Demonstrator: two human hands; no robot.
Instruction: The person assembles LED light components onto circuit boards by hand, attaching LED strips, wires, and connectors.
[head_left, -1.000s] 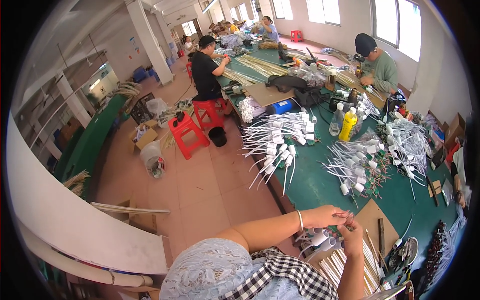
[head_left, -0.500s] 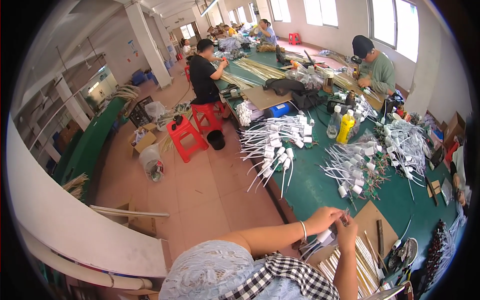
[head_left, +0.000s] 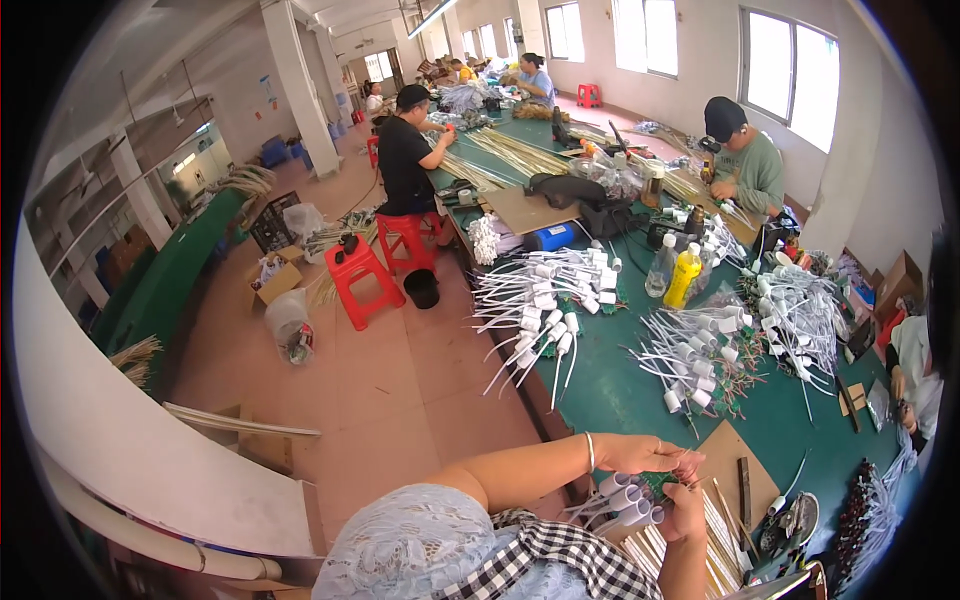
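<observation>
Over the near edge of the bench, my left hand [head_left: 640,455] reaches across, its fingertips closed on thin reddish wires [head_left: 690,463]. Just below it, my right hand [head_left: 684,512] is curled around the green circuit boards [head_left: 656,482] that those wires come from; its exact grip is partly hidden. Several white plastic sleeves [head_left: 628,497] with white cables hang from the boards, to the left of my right hand. Under my hands lies a brown board [head_left: 728,450] with pale thin strips [head_left: 715,545] on it.
White-sleeved cable assemblies [head_left: 545,300] lie on the green bench [head_left: 600,390], with another pile [head_left: 690,350] to their right. Behind stands a yellow bottle [head_left: 683,277]. Two co-workers [head_left: 405,150] [head_left: 742,160] sit farther along. A red stool [head_left: 360,283] stands on the floor.
My hands have come slightly lower and nearer to me. Several white sleeves and a green board now show between them, where mostly one sleeve showed before. The view has shifted slightly.
</observation>
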